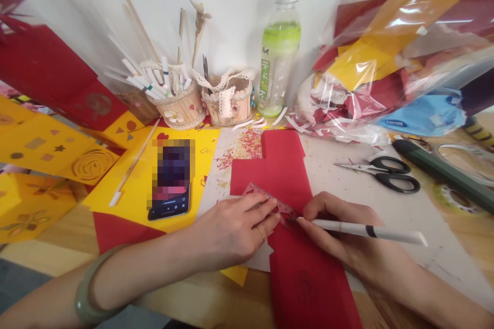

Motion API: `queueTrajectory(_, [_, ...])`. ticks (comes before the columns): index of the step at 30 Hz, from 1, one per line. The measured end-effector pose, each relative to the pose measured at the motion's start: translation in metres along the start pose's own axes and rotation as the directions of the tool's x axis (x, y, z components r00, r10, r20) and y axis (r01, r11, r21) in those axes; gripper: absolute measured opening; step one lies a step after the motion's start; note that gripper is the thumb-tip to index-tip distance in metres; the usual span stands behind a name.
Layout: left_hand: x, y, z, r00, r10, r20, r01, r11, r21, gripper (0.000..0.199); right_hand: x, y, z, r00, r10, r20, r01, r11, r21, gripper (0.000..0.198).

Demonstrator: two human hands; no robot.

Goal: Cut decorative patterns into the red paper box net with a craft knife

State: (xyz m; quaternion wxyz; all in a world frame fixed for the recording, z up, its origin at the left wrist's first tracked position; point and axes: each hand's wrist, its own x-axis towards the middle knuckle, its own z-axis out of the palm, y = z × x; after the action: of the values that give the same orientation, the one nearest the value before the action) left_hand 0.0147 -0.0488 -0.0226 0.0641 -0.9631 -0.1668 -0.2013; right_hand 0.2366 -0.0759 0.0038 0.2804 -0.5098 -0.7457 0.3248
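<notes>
My left hand lies over a clear triangular ruler, its fingers stretched out and pressing it onto a cut piece of red paper. Between the thumb and fingers of my right hand is a white marker pen with a dark band. Its tip meets the ruler's edge near the paper; the exact contact is hard to make out. A dark round design shows on the paper's near part. Under the red paper lies a pale grey board.
Black-handled scissors, a dark green utility knife and tape rolls lie right. A phone rests on yellow paper. Behind stand pen baskets, a green drink bottle and a plastic bag of paper scraps.
</notes>
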Motion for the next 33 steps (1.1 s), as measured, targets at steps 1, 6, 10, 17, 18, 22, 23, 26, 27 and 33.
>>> queueTrajectory(1, [-0.0006, -0.0002, 0.0003, 1.000, 0.000, 0.008, 0.000, 1.000, -0.008, 0.025, -0.0001, -0.0002, -0.0001, 1.000, 0.000, 0.007, 0.000, 1.000, -0.001, 0.016])
queueTrajectory(6, [-0.0016, -0.0009, 0.0007, 0.999, -0.027, 0.029, 0.029, 0.997, -0.074, 0.027, 0.0013, 0.0019, -0.0009, 0.999, 0.002, 0.052, -0.003, 1.000, 0.016, 0.017])
queueTrajectory(10, [0.0012, 0.0007, -0.0024, 0.999, -0.033, 0.039, 0.035, 0.998, -0.058, 0.029, 0.0042, 0.0022, -0.0029, 0.992, 0.026, 0.121, -0.033, 0.998, 0.055, 0.017])
queueTrajectory(17, [0.0023, 0.0018, -0.0047, 0.999, -0.006, 0.054, 0.007, 1.000, -0.029, 0.032, 0.0035, -0.0028, -0.0078, 0.988, 0.033, 0.154, -0.032, 0.999, -0.014, 0.021])
queueTrajectory(18, [0.0022, 0.0017, -0.0046, 0.998, -0.001, 0.056, 0.003, 0.999, -0.033, 0.032, 0.0032, -0.0030, -0.0078, 0.988, 0.023, 0.155, -0.020, 0.999, -0.027, 0.020])
queueTrajectory(22, [0.0024, 0.0015, -0.0045, 0.999, 0.001, 0.045, 0.000, 0.999, -0.035, 0.032, 0.0024, -0.0033, -0.0073, 0.994, -0.026, 0.101, 0.034, 0.997, -0.076, 0.018])
queueTrajectory(23, [0.0026, 0.0015, -0.0046, 0.999, -0.001, 0.039, 0.002, 0.999, -0.032, 0.032, 0.0023, -0.0034, -0.0072, 0.996, -0.036, 0.082, 0.043, 0.995, -0.088, 0.018])
queueTrajectory(26, [0.0032, 0.0014, -0.0053, 0.999, -0.002, 0.037, 0.003, 1.000, -0.023, 0.032, 0.0022, -0.0036, -0.0067, 0.996, -0.062, 0.063, 0.069, 0.990, -0.120, 0.018])
queueTrajectory(27, [0.0034, 0.0014, -0.0057, 0.999, -0.003, 0.045, 0.004, 1.000, -0.024, 0.033, 0.0022, -0.0034, -0.0065, 0.995, -0.066, 0.070, 0.075, 0.989, -0.126, 0.019])
queueTrajectory(33, [0.0050, 0.0016, -0.0075, 0.999, -0.006, 0.041, 0.007, 1.000, -0.017, 0.034, 0.0013, 0.0003, -0.0040, 0.993, -0.081, 0.090, 0.095, 0.983, -0.157, 0.019])
